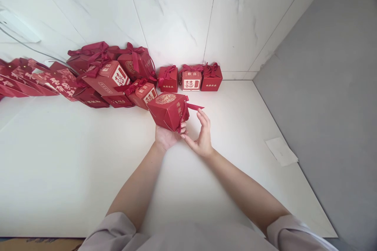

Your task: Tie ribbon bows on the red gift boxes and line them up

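My left hand (167, 136) holds a red gift box (167, 110) from below, tilted, with a gold round print on its top face. A red ribbon (193, 106) and a tassel cord hang off the box's right side. Just to the right of the box, my right hand (200, 133) is held with its fingers spread and curved, the fingertips close to the ribbon end. Whether they touch the ribbon is unclear. Both hands hover over the white tabletop (88, 164).
A pile of finished red boxes with bows (112, 74) lies along the marble wall at the left. Three small red boxes (191, 78) stand in a row behind my hands. Flat red cartons (26, 80) lean at far left. A white paper slip (281, 151) lies at the table's right edge.
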`<state>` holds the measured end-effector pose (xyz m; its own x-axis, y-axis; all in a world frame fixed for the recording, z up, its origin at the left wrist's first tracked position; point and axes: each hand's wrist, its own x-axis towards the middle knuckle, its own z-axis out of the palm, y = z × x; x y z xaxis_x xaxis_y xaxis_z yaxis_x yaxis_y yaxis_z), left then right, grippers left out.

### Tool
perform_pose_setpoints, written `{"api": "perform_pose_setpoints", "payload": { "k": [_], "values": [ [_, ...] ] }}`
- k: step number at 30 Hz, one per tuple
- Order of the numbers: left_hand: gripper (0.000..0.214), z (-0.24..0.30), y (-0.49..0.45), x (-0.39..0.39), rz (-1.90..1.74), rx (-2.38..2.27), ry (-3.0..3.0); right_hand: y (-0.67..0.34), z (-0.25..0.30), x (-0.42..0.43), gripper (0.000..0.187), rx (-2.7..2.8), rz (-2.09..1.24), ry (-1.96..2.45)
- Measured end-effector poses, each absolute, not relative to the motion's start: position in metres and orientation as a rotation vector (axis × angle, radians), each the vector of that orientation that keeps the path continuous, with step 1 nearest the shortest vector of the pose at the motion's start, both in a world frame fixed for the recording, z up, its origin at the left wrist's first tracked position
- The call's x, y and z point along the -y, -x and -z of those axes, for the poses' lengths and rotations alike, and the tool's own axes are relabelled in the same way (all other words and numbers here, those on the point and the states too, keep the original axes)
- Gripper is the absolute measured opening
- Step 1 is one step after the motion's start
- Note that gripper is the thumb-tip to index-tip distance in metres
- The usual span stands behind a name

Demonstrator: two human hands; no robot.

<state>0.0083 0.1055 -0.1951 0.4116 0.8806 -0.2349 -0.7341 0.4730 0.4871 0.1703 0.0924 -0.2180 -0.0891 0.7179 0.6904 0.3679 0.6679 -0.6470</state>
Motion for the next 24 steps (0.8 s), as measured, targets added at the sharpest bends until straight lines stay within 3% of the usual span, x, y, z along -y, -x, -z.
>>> {"api": "perform_pose_setpoints", "payload": {
  "k": [7, 17, 24],
  "values": [
    [0.076, 0.186, -0.014, -0.103, -1.013, -0.405, -0.285, -0.171, 0.216, -0.091, 0.076, 1.723, -0.353, 0.871],
    [0.074, 0.19, -0.017, -0.103, -0.989, -0.477, -0.282, -0.166, 0.226, -0.089, 0.09, 1.838, -0.019, 0.933],
    [0.067, 0.2, -0.02, -0.104, -1.211, -0.583, -0.53, -0.168, 0.218, -0.09, 0.088, 1.697, -0.275, 0.955]
  ]
}}
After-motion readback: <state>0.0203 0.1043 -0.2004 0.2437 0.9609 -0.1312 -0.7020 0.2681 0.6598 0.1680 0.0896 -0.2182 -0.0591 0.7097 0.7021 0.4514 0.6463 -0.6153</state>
